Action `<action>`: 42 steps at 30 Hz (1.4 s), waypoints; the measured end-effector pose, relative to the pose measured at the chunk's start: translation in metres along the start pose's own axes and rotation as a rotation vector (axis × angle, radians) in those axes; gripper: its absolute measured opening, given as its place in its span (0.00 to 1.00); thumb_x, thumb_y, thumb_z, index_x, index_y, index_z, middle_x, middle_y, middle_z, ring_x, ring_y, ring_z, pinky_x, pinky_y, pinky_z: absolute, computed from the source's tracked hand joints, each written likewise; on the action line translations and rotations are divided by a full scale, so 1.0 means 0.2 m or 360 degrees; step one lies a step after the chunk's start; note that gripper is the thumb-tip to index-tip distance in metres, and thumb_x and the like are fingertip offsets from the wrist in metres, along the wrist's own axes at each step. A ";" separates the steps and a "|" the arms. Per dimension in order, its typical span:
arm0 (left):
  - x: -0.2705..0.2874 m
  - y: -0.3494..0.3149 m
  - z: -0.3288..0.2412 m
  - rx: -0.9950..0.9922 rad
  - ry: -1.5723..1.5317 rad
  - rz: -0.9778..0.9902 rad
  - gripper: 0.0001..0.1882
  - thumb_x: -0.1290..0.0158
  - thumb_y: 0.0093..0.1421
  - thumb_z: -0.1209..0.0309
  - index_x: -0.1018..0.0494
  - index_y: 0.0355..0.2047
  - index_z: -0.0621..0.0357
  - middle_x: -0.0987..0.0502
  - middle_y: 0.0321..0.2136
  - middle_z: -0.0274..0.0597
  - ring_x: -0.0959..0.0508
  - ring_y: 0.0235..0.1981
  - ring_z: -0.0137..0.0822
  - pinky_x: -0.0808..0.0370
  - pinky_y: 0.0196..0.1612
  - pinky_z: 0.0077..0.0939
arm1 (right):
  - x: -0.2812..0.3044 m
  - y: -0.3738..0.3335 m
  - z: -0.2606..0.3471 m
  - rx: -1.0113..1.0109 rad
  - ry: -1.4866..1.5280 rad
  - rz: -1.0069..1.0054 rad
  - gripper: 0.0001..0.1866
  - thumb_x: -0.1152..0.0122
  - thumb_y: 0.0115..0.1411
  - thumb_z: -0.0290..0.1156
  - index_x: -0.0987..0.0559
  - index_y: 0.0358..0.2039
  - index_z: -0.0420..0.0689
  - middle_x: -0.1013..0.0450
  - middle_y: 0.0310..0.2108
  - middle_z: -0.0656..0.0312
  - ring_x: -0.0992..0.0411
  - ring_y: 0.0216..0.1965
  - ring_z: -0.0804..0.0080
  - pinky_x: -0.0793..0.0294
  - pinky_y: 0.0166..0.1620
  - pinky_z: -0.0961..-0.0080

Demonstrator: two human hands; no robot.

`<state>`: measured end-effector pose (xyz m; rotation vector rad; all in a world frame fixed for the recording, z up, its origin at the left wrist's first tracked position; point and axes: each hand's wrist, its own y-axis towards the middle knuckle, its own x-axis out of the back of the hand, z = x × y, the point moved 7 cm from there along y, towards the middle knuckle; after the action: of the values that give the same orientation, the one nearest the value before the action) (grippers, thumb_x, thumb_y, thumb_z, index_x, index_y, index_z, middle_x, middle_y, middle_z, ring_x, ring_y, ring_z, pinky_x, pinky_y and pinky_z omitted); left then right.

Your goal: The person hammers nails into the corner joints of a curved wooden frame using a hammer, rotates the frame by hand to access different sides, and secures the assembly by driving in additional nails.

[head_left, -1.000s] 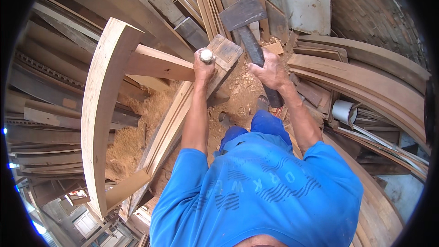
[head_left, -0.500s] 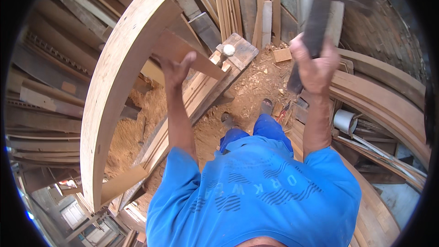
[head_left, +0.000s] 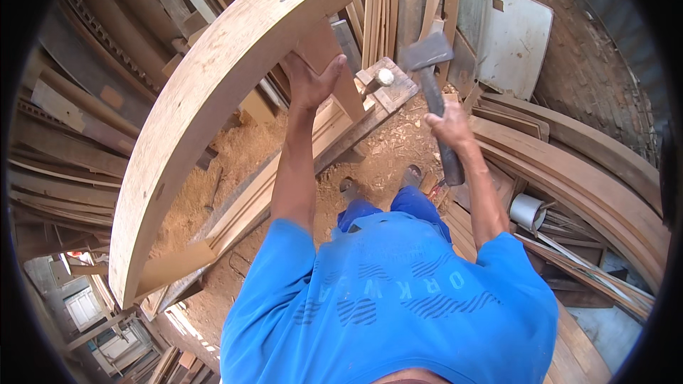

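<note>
Two hands are busy above a floor covered in sawdust [head_left: 213, 171]. On the left, a big curved wooden frame [head_left: 213, 99] leans up, and the left hand [head_left: 309, 82] presses on the wood bar joined to it, fingers wrapped over the bar's edge. A small white round thing [head_left: 385, 76] sits on the wood block [head_left: 388, 92] in the middle, and to the right the right hand [head_left: 449, 128] is closed tight on the handle of a hatchet [head_left: 432, 85], its gray head up in the air above the block.

floor [head_left: 398, 149]: earthen | on it: sawdust [head_left: 213, 171], timber block [head_left: 388, 89], curved planks [head_left: 583, 171]
</note>
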<state>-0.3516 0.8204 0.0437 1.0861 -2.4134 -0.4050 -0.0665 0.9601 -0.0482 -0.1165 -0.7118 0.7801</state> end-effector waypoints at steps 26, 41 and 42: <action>0.03 -0.08 0.33 0.0183 0.0015 0.0066 0.63 0.28 0.49 0.60 0.64 0.69 0.67 0.42 0.60 0.58 0.35 0.61 0.49 0.36 0.64 0.42 | -0.15 -0.18 -0.11 -0.0009 0.0529 -0.0035 0.12 0.36 0.53 0.34 0.27 0.29 0.39 0.27 0.18 0.58 0.25 0.19 0.71 0.25 0.25 0.71; -0.43 -0.79 1.27 0.0138 0.0916 0.1192 0.23 0.39 0.56 0.48 0.19 0.35 0.57 0.17 0.35 0.47 0.19 0.42 0.50 0.25 0.50 0.48 | -0.26 -0.08 -0.48 -0.0257 0.0460 0.0091 0.15 0.34 0.54 0.35 0.24 0.35 0.37 0.26 0.20 0.59 0.26 0.22 0.73 0.27 0.27 0.72; -0.47 -0.81 1.31 0.0146 0.0911 0.1204 0.23 0.39 0.56 0.48 0.19 0.35 0.57 0.17 0.35 0.47 0.19 0.42 0.50 0.25 0.50 0.48 | -0.22 -0.08 -0.45 -0.0246 0.0526 0.0057 0.14 0.34 0.54 0.33 0.24 0.35 0.38 0.28 0.22 0.63 0.29 0.24 0.77 0.29 0.28 0.74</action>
<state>-0.3308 0.8072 -0.2772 0.2000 -2.1118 0.2451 -0.0227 0.9326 -0.1359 -0.3902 -0.4559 0.7179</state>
